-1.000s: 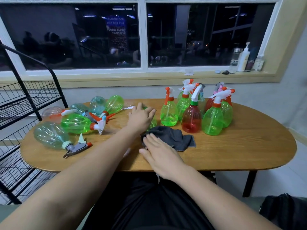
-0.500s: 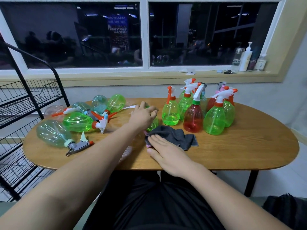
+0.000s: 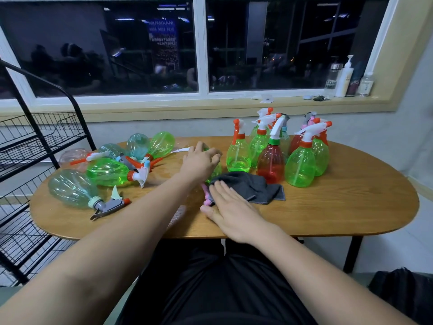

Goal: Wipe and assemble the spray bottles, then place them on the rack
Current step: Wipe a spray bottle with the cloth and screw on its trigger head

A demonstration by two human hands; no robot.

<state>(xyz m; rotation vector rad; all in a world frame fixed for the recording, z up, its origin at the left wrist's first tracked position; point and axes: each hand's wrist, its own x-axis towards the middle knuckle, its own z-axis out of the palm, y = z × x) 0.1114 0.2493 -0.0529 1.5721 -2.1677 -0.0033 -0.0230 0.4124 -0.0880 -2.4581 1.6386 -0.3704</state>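
Two hands are working at the wooden desk (image 3: pixel 351 207). My left hand (image 3: pixel 199 161) is curling its fingers over a green bottle (image 3: pixel 216 170) that is lying on its side near the middle of the desk. Most of that bottle is hidden under the hand, so I am probably grasping it rather than merely touching it. My right hand (image 3: pixel 232 208) is lying flat with its fingers straight. It is pressing on the near edge of the grey cloth (image 3: pixel 255 187) and gripping nothing. A pink part (image 3: pixel 206 196) is showing at the cloth's left edge, just beside my fingertips; I cannot tell what it is. Right of the cloth, the upright bottles (image 3: pixel 300 168) are standing in a tight group with spray heads fitted. Left of my left arm, the toppled bottles (image 3: pixel 107 172) are lying on their sides. The black wire rack (image 3: pixel 35 141) is standing beside the desk's left end.
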